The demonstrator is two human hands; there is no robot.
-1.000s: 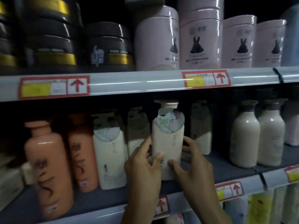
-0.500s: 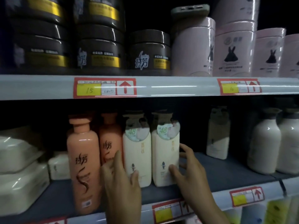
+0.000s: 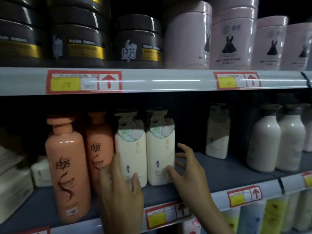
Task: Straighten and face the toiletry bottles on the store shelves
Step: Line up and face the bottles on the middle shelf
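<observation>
Grey shelf (image 3: 228, 168) | dim store | cream bottles (image 3: 131, 157) upright, side by side

Left hand (image 3: 119, 191) and right hand (image 3: 189, 179) bare; wrists and forearms uncovered; fingers (image 3: 116, 160) slightly blurred.

On the middle shelf (image 3: 219, 168) stand two orange bottles (image 3: 65, 166), three cream bottles (image 3: 131, 149) and two white bottles (image 3: 263, 141) — a third one is cut at the edge. Above are at least four pink canisters (image 3: 187, 34) and stacked dark jars (image 3: 138, 39), too dim for counting. One left hand (image 3: 121, 191) and one right hand (image 3: 189, 174) — two hands together.
</observation>
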